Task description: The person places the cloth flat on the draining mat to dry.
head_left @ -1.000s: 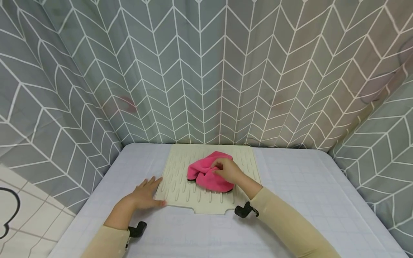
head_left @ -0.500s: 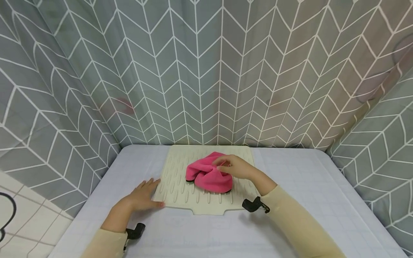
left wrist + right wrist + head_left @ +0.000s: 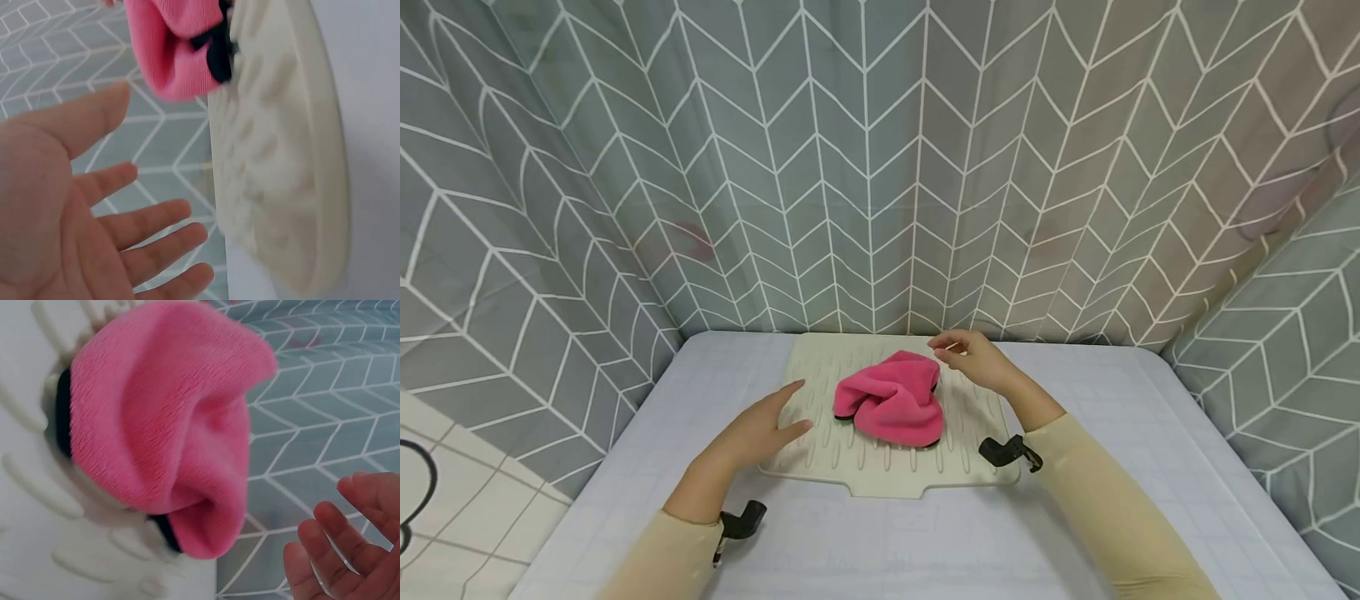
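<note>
Pink cloth (image 3: 891,400) is sitting bunched up around the middle of the pale ridged mat (image 3: 820,362), black edging (image 3: 844,418) peeking out at roughly 8 and 5 o'clock. Mat's flat on the table (image 3: 1075,400), its tab (image 3: 886,490) at 6.

With the cloth as the clock centre, the left hand (image 3: 763,429) is out around 9, fingers spread wide, nothing in it. The right hand (image 3: 977,360) is up near 2, fingers loosely bent, also empty, just beside the cloth but not touching.

So IMO this is an in-between step: cloth's lying there rumpled and neither hand has a grip on it. Next move, I'd guess, calls for both hands to come in from 9 and 2, pinch an edge each and ease the folds out without dragging the mat. Can't tell which edge is the better grab, folds hide too much.
</note>
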`<state>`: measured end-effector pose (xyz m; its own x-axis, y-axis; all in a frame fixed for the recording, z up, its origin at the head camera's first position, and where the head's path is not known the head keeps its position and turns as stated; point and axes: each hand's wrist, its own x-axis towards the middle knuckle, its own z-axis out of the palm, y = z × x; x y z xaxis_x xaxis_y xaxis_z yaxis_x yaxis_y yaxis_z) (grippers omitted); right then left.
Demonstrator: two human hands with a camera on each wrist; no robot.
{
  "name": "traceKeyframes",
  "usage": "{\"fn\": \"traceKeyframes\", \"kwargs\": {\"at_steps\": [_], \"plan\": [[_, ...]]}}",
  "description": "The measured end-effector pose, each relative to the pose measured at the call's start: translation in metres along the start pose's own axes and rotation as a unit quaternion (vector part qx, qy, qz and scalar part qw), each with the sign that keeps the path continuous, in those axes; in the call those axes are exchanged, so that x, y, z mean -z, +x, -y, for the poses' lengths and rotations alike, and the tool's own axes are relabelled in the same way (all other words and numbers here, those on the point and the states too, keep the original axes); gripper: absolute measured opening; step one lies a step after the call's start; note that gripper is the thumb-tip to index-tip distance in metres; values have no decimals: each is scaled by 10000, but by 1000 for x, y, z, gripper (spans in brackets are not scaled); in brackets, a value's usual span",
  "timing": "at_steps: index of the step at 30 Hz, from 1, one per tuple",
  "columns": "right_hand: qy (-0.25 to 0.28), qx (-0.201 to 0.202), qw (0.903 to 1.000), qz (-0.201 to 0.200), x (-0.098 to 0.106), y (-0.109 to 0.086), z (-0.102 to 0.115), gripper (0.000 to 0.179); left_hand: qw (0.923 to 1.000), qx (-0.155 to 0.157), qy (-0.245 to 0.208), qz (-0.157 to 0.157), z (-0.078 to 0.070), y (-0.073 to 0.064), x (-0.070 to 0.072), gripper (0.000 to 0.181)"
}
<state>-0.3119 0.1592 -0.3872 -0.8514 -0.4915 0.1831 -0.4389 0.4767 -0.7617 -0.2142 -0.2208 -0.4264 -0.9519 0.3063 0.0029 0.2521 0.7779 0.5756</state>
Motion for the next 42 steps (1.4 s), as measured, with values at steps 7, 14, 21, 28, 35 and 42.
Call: {"fn": "traceKeyframes", "kwargs": {"at_steps": [7, 14, 21, 28, 35, 42], "plan": [[129, -504, 9985, -168, -6, 4, -22, 32, 9985, 347, -151, -388, -21, 21, -23, 73], [260, -1092, 9937, -6, -15, 10, -37, 41, 9928, 818, -640, -594, -34, 37, -40, 67], [293, -1291, 9911, 145, -23, 12, -42, 42, 9907, 914, -872, -510, -44, 48, -49, 59], [142, -1079, 9941, 23, -30, 13, -40, 29, 9874, 633, -1037, -1016, -45, 56, -56, 40], [-141, -595, 9967, -539, -32, 12, -37, 15, 9813, 443, -1273, -1377, -43, 57, -54, 30], [-408, -245, 9944, -942, -9, 12, -18, 14, 9799, -544, -65, -1920, -46, 56, -19, 31]]}}
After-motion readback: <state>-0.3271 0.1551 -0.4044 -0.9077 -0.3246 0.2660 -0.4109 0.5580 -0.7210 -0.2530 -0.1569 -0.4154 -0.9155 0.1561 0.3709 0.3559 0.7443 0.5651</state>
